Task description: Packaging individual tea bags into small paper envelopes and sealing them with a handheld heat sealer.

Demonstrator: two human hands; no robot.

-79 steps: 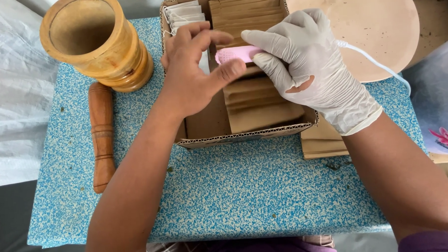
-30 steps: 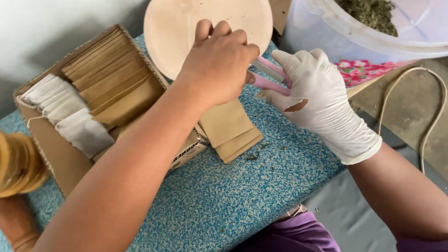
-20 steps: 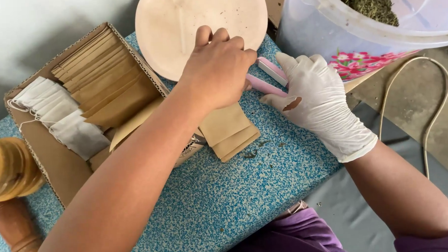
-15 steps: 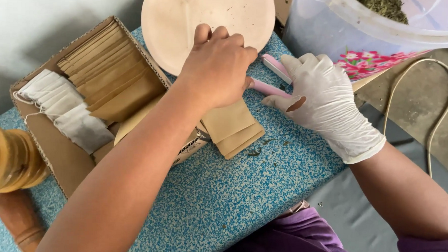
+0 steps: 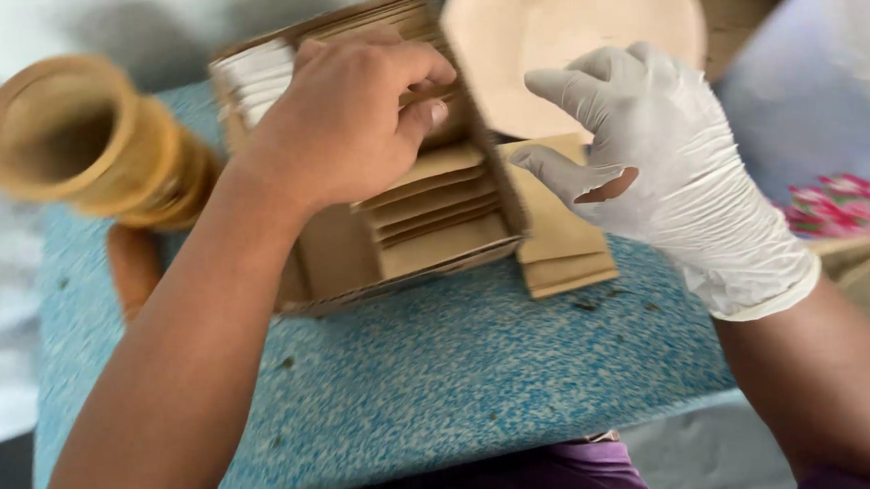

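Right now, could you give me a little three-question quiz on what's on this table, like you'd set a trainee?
1. True or false: the left hand wears a glove.
2. Which hand reaches into the cardboard box of brown paper packets? A) left hand B) right hand
3. Fill in: the small stack of packets outside the box lies on the ____ speckled tabletop.

Key:
1. False: the left hand is bare; the right hand wears the white glove.
2. A. Its fingers rest on the packets in the box.
3. Blue.
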